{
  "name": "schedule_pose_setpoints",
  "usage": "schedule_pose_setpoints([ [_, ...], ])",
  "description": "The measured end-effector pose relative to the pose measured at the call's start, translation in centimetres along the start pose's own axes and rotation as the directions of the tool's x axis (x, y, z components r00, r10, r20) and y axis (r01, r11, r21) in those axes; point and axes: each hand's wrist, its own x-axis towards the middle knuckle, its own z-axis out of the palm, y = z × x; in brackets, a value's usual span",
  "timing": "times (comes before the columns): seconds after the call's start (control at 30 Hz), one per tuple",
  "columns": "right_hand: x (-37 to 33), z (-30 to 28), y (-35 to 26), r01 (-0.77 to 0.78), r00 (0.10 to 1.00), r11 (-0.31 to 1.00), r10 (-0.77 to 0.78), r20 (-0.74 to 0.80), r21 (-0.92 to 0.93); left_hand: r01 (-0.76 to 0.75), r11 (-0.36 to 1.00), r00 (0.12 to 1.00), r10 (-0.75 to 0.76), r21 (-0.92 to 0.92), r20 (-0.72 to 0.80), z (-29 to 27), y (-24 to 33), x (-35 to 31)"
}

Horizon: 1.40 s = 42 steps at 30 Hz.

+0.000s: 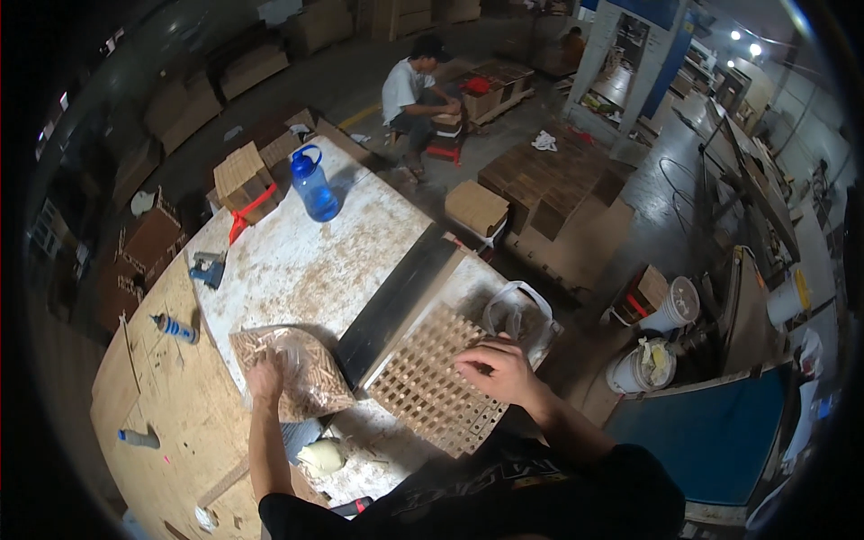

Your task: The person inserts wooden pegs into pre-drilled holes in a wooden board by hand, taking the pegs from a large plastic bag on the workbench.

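A clear plastic bag [310, 382] full of small wooden dowels lies at the left on the worktable. My left hand [265, 376] reaches into its mouth, and its fingertips are lost among the dowels and plastic. To the right is a wooden board with rows of square pegs and holes [427, 387], tilted in view and close to my body. Over its right edge hovers my right hand [500, 367], fingers curled together; whatever they pinch, if anything, is too small to make out.
A blue water bottle [314, 187] stands on the white tabletop [306, 261]. A dark strip [391, 301] runs beyond the bag. Glue bottles [175, 328] lie at the left, with a blue tool [208, 270]. Buckets [641, 367] stand at right. A seated person [414, 94] works farther off.
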Motion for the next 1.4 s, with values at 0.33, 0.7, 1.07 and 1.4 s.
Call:
schedule_pose_setpoints([
  [0.33, -0.9, 0.2, 0.8, -0.041, 0.998, 0.998, 0.043, 0.047, -0.037, -0.087, -0.160, 0.684, -0.728, -0.983, 0.058, -3.8, -1.8, 1.3],
  [0.7, -0.2, 0.4, -3.1, -0.109, 0.990, 0.979, 0.122, -0.070, 0.174, -0.132, -0.490, 0.804, -0.562, -0.862, 0.196, -17.9, 5.3, -1.3],
  [1.07, 2.7, 3.5, -8.5, 0.157, 0.924, 0.948, -0.240, 0.299, 0.276, 0.178, -0.558, 0.916, -0.208, -0.810, 0.344, -20.1, 26.9, -12.0],
  [1.4, 2.3, 1.1, -3.7, 0.070, 0.922, 0.917, -0.210, 0.326, 0.392, 0.146, -0.371, 0.933, -0.256, -0.917, 0.252, -20.3, 30.7, -14.8],
])
